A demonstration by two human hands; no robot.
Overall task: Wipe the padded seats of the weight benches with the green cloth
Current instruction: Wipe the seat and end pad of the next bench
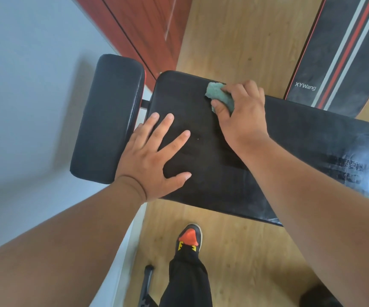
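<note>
1. Head view: the right hand is closed over the bunched green cloth, pressing it onto the padded seat near its far edge. The fingers curl over the top of the cloth, probably to keep it wadded so it drags evenly across the vinyl.
2. The left hand holds nothing; it lies flat and open, fingers spread, on the near left part of the same pad. This looks like bracing, steadying both the body and the bench while the other arm scrubs.
3. A smaller black pad sits just beside the seat's left end, against the grey wall; the cloth is not on it.
4. A second bench, black with red and white stripes, lies beyond on the wooden floor, well apart from the cloth.
5. The seat's right end shows pale scuffed streaks, so that stretch likely needs wiping yet.
6. One shoe stands below the bench's near edge.
</note>
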